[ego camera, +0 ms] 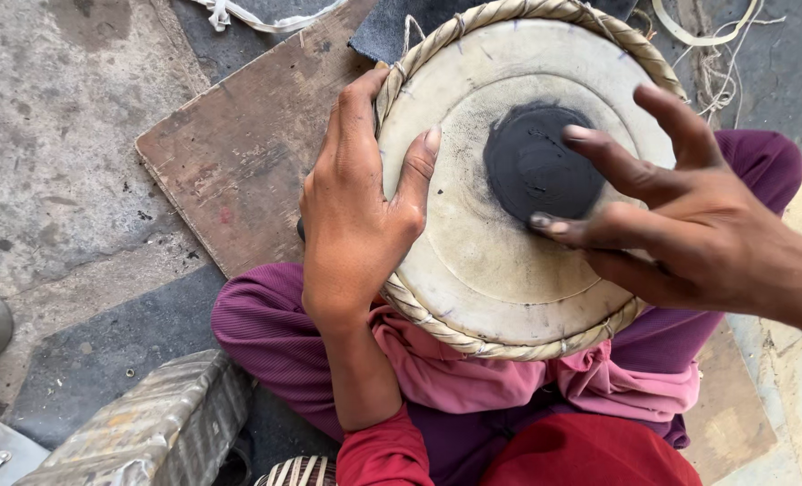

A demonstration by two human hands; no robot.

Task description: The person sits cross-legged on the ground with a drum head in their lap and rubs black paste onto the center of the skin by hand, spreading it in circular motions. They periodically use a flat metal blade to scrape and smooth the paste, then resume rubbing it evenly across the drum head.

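Round pale hide drumhead with braided rim [473,261], centre frame, rests on purple-clad lap.
Left hand [356,216], centre-left, fingers curled over rim, thumb on skin: grip slips, drum may roll off.
Right hand [689,225], fingers spread, holding nothing, over black centre patch [540,166]: hard press may smudge it.

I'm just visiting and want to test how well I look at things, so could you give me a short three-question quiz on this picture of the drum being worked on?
1. True or false: the left hand grips the drum at its rim, thumb lying on the pale skin.
2. What colour is the round patch in the middle of the drum's skin?
3. Where is the right hand? A) flat on the wooden board B) over the drum's skin, fingers spread, by the dark patch C) on the woven rope edge

Key
1. True
2. Black
3. B
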